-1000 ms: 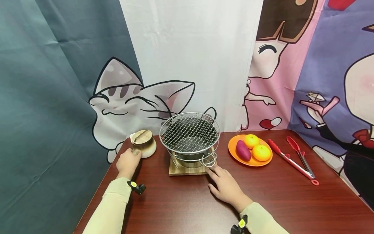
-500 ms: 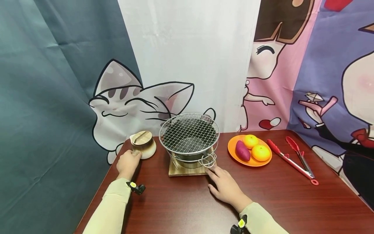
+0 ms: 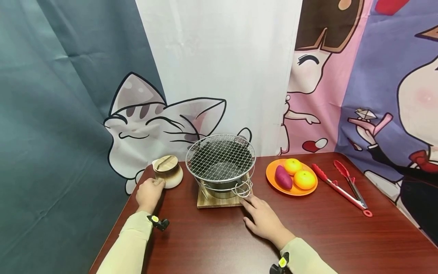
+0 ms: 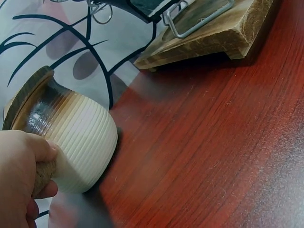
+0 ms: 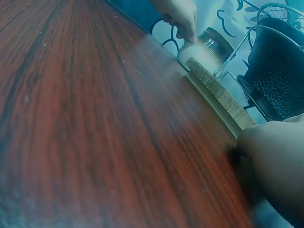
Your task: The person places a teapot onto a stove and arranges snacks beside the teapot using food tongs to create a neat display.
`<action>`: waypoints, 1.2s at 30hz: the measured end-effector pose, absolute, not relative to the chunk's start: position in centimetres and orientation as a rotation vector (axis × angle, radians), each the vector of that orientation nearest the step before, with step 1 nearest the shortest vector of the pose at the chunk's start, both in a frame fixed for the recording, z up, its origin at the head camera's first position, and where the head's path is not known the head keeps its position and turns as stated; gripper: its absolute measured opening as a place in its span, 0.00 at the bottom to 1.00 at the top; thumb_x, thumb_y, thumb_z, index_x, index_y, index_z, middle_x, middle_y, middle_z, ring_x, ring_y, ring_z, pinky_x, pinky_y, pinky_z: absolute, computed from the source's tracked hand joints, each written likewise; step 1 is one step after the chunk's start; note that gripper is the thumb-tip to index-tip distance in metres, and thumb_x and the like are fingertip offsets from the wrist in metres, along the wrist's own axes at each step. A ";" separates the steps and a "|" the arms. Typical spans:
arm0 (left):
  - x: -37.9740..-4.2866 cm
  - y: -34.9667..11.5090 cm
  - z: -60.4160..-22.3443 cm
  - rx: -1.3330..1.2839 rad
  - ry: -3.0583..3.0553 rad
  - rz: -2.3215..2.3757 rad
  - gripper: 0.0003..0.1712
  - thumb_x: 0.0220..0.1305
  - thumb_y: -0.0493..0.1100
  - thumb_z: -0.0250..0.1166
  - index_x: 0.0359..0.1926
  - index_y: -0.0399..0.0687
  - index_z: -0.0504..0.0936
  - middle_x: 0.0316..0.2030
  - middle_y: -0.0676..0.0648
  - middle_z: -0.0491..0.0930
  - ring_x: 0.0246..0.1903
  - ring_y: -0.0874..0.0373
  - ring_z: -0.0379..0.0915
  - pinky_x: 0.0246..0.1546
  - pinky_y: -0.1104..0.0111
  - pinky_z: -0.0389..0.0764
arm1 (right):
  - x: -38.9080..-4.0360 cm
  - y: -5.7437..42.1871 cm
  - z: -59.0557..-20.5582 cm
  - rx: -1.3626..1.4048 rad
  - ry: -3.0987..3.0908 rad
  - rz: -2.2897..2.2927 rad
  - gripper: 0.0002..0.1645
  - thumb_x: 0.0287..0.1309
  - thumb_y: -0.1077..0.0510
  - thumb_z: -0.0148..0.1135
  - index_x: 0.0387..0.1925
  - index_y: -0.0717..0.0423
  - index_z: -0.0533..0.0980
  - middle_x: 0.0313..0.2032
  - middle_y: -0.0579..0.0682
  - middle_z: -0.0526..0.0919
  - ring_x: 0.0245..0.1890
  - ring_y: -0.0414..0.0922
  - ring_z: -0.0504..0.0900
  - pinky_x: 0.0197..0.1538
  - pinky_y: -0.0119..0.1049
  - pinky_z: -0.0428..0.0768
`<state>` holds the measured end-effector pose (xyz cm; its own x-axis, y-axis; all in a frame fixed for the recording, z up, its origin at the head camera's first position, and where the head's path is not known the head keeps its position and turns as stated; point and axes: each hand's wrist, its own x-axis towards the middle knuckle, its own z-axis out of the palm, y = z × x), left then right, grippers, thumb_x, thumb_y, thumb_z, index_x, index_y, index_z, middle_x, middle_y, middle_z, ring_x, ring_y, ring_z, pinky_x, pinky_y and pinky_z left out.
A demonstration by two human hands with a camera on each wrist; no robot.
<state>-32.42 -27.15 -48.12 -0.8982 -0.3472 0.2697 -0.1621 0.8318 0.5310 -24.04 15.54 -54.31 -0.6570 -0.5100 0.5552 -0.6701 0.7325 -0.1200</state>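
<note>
My left hand (image 3: 149,195) grips the short brown side handle (image 4: 45,176) of a ribbed cream-and-brown ceramic teapot (image 4: 85,137), thumb on top. A flat wooden lid (image 3: 166,163) covers the pot, which stands upright at the table's left back. At the centre, a small stove (image 3: 220,186) with a dark bowl sits on a square wooden board (image 3: 219,202). A round wire grill (image 3: 220,156) lies over it. The fingers of my right hand (image 3: 265,222), fairly straight, touch the board's front right corner; in the right wrist view their tips are hidden.
An orange plate (image 3: 295,193) right of the stove bears a purple sweet potato (image 3: 283,177) and two oranges (image 3: 304,179). Farther right lie red-tipped tongs (image 3: 343,188), spread apart. A printed cloth backdrop (image 3: 222,57) hangs behind the reddish-brown table (image 3: 212,243).
The head view has shifted slightly, so the scene sits a little lower and further left. Both hands keep their places at the teapot handle and the board.
</note>
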 end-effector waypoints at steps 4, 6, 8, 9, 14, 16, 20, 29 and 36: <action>-32.4 -27.2 -48.0 0.366 -2.648 -0.731 0.25 0.63 0.57 0.65 0.48 0.41 0.85 0.45 0.32 0.85 0.42 0.31 0.81 0.36 0.41 0.78 | -24.0 15.5 -54.3 0.894 -2.435 0.424 0.36 0.52 0.51 0.71 0.63 0.58 0.77 0.61 0.56 0.77 0.62 0.54 0.74 0.58 0.56 0.76; -32.4 -27.3 -48.0 0.365 -2.645 -0.739 0.25 0.62 0.58 0.65 0.47 0.41 0.86 0.45 0.33 0.85 0.42 0.31 0.81 0.37 0.41 0.78 | -24.0 15.5 -54.2 0.893 -2.437 0.417 0.36 0.52 0.50 0.71 0.63 0.57 0.77 0.61 0.56 0.77 0.62 0.54 0.74 0.58 0.56 0.76; -32.4 -27.4 -47.8 0.361 -2.637 -0.747 0.25 0.62 0.58 0.65 0.47 0.41 0.86 0.44 0.33 0.85 0.43 0.32 0.81 0.37 0.41 0.78 | -24.0 15.5 -54.2 0.892 -2.437 0.415 0.36 0.52 0.50 0.71 0.63 0.57 0.77 0.61 0.56 0.77 0.62 0.53 0.74 0.58 0.56 0.76; -32.4 -27.4 -47.7 0.358 -2.633 -0.749 0.25 0.62 0.58 0.66 0.47 0.41 0.86 0.44 0.34 0.85 0.43 0.32 0.81 0.37 0.42 0.78 | -24.0 15.5 -54.2 0.892 -2.439 0.415 0.37 0.52 0.50 0.71 0.63 0.57 0.77 0.61 0.56 0.76 0.63 0.53 0.74 0.58 0.56 0.76; -32.3 -27.5 -47.2 0.333 -2.619 -0.736 0.25 0.61 0.57 0.66 0.46 0.40 0.86 0.43 0.34 0.86 0.42 0.32 0.81 0.36 0.42 0.79 | -24.1 15.4 -54.3 0.889 -2.445 0.425 0.36 0.53 0.50 0.70 0.64 0.57 0.77 0.61 0.55 0.76 0.63 0.53 0.74 0.59 0.56 0.76; -32.3 -27.6 -47.0 0.323 -2.623 -0.728 0.25 0.61 0.57 0.66 0.46 0.40 0.86 0.43 0.34 0.86 0.42 0.32 0.81 0.36 0.42 0.79 | -24.0 15.5 -54.3 0.886 -2.449 0.428 0.36 0.53 0.50 0.70 0.64 0.57 0.76 0.62 0.55 0.75 0.63 0.53 0.74 0.59 0.56 0.76; -32.3 -27.6 -46.6 0.313 -2.637 -0.729 0.26 0.62 0.58 0.65 0.47 0.40 0.85 0.44 0.34 0.85 0.44 0.33 0.81 0.37 0.42 0.79 | -24.0 15.6 -54.4 0.886 -2.448 0.434 0.36 0.53 0.51 0.70 0.64 0.58 0.76 0.62 0.56 0.75 0.63 0.54 0.74 0.59 0.57 0.76; -32.2 -27.5 -45.4 0.292 -2.631 -0.728 0.25 0.62 0.58 0.65 0.47 0.41 0.86 0.44 0.34 0.85 0.43 0.33 0.81 0.36 0.43 0.79 | -24.0 15.6 -54.1 0.886 -2.453 0.420 0.37 0.52 0.50 0.71 0.63 0.57 0.76 0.62 0.56 0.75 0.64 0.54 0.74 0.59 0.56 0.76; -31.9 -27.6 -44.5 0.275 -2.628 -0.736 0.25 0.63 0.58 0.66 0.47 0.41 0.86 0.45 0.34 0.85 0.42 0.34 0.81 0.35 0.44 0.79 | -24.0 15.6 -54.2 0.886 -2.448 0.413 0.36 0.52 0.50 0.71 0.63 0.57 0.77 0.61 0.56 0.75 0.63 0.53 0.74 0.59 0.56 0.76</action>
<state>-31.87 -27.59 -44.54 -0.9024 -0.2884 0.3200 -0.0803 0.8424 0.5328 -23.99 15.59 -54.17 -0.6630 -0.5091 0.5489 -0.6610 0.7423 -0.1098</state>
